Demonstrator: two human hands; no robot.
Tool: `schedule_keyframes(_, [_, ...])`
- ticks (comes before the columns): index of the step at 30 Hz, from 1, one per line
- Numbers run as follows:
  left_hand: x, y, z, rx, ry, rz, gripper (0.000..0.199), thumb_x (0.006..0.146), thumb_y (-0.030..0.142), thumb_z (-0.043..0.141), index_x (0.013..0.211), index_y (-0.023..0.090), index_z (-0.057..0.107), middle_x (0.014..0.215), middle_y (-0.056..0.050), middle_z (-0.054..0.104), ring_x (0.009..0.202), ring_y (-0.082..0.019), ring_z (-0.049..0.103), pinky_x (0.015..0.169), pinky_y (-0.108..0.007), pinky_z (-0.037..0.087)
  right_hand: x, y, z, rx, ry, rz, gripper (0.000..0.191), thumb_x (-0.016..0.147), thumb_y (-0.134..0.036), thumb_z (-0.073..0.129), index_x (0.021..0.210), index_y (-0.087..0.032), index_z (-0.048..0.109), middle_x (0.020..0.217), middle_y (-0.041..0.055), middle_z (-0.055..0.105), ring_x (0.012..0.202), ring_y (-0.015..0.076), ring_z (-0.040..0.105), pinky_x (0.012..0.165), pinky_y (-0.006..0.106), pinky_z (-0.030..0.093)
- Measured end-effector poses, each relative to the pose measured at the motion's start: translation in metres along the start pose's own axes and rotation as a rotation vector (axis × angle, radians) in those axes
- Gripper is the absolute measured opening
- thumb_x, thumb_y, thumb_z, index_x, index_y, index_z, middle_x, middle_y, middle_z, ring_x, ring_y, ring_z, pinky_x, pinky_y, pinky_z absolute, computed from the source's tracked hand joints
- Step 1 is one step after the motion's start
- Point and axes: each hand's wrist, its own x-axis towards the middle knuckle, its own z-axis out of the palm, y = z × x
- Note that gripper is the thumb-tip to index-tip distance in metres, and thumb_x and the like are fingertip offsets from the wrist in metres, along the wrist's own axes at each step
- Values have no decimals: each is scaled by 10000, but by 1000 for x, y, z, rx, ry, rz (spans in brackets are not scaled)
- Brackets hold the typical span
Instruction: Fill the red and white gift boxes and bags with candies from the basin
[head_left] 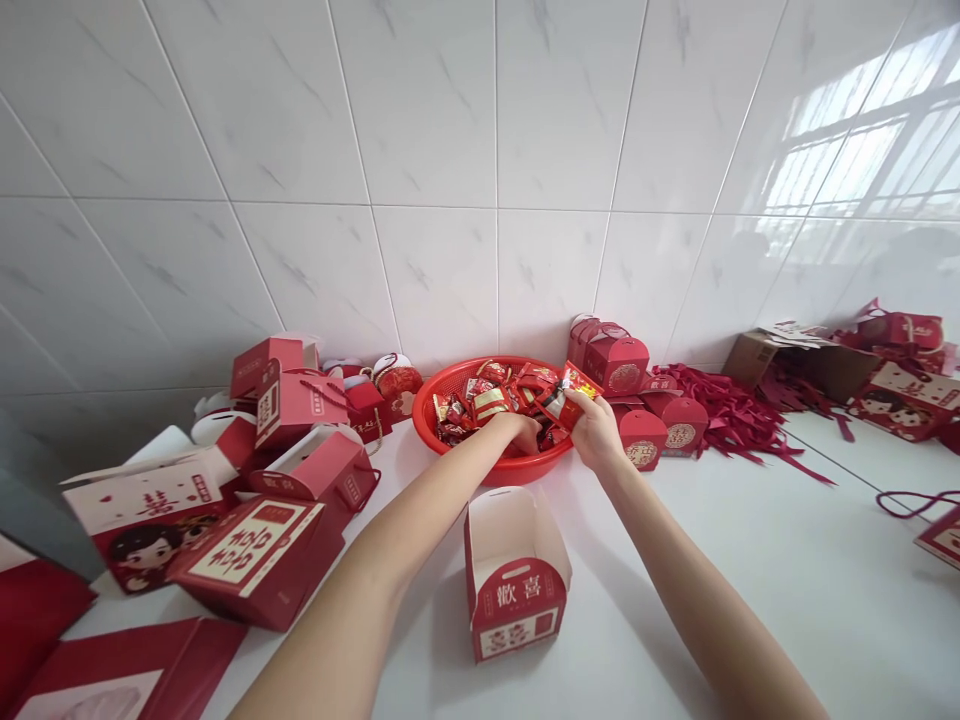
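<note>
A round red plastic basket [427, 437] stands near the wall, heaped with wrapped candies and small red packets [491, 402]. My left hand [527, 433] reaches down into the basket among the sweets, its fingertips hidden. Over the basket's right rim my right hand [596, 428] is closed on a shiny red and yellow snack packet [575, 385]. In front of the basket sits an open red gift box [519, 590] with a cream inside and a handle slot. Its top is unfolded and no contents show in it.
Several red gift boxes [274, 560] crowd the left side of the white table [690, 540]. More small boxes [616, 360] stand right of the basket, beside a heap of dark red ribbons [739, 415]. A brown carton [799, 370] lies farther right. A tiled wall [427, 270] bounds the back.
</note>
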Motion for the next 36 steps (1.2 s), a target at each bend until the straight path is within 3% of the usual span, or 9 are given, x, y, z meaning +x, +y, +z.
schedule_keyframes(8, [0, 2, 4, 56, -85, -85, 409, 508, 161, 687, 914, 188, 732, 910, -111, 757, 758, -292, 695, 635, -335, 540, 0, 0, -2, 0, 7, 11, 256, 584, -154, 818, 800, -177, 682, 811, 48, 785, 787, 251, 756, 786, 378, 636])
schedule_keyframes(14, [-4, 0, 1, -5, -56, -60, 233, 532, 179, 669, 760, 192, 718, 758, -74, 733, 716, -277, 682, 639, -334, 528, 0, 0, -3, -4, -7, 12, 240, 606, -162, 816, 801, -183, 678, 811, 41, 787, 788, 254, 757, 789, 389, 639])
schedule_keyframes(18, [-11, -14, -6, -91, 32, 4, 142, 556, 136, 633, 666, 209, 686, 686, -9, 706, 715, -220, 664, 638, -271, 513, -1, -1, -2, -2, -15, 14, 238, 601, -164, 815, 803, -176, 690, 793, 43, 783, 781, 252, 758, 808, 383, 636])
schedule_keyframes(21, [-17, -28, -12, -204, 144, 57, 261, 609, 127, 612, 823, 223, 727, 862, 2, 747, 797, -198, 679, 698, -258, 530, -1, -1, -2, -2, -24, 17, 239, 607, -165, 815, 812, -174, 692, 798, 45, 784, 769, 249, 757, 807, 384, 637])
schedule_keyframes(25, [-26, -36, -13, -541, 388, 189, 524, 627, 121, 674, 1143, 212, 696, 1156, -52, 721, 1051, -236, 664, 842, -304, 552, -1, 0, -2, 5, -26, 5, 243, 614, -162, 808, 822, -180, 685, 809, 45, 782, 775, 247, 757, 803, 384, 638])
schedule_keyframes(28, [-31, -35, -11, -624, 473, 239, 583, 611, 97, 731, 1182, 205, 681, 1284, -75, 671, 1196, -263, 605, 961, -342, 521, -1, 0, -1, -4, -33, 2, 232, 616, -168, 797, 819, -189, 686, 790, 33, 779, 792, 252, 755, 802, 396, 637])
schedule_keyframes(32, [-35, -33, -10, -641, 558, 259, 579, 607, 80, 761, 1168, 194, 671, 1302, -75, 662, 1211, -255, 599, 1029, -350, 479, -1, 0, -1, -20, -27, -1, 249, 587, -176, 802, 810, -177, 693, 789, 44, 778, 785, 256, 753, 803, 402, 633])
schedule_keyframes(36, [-35, -32, -10, -725, 648, 307, 516, 655, 184, 771, 1159, 187, 660, 1267, -86, 675, 1174, -245, 618, 994, -347, 492, -2, 1, 0, -25, -38, -10, 280, 574, -187, 814, 827, -195, 694, 812, 29, 783, 794, 249, 750, 790, 394, 631])
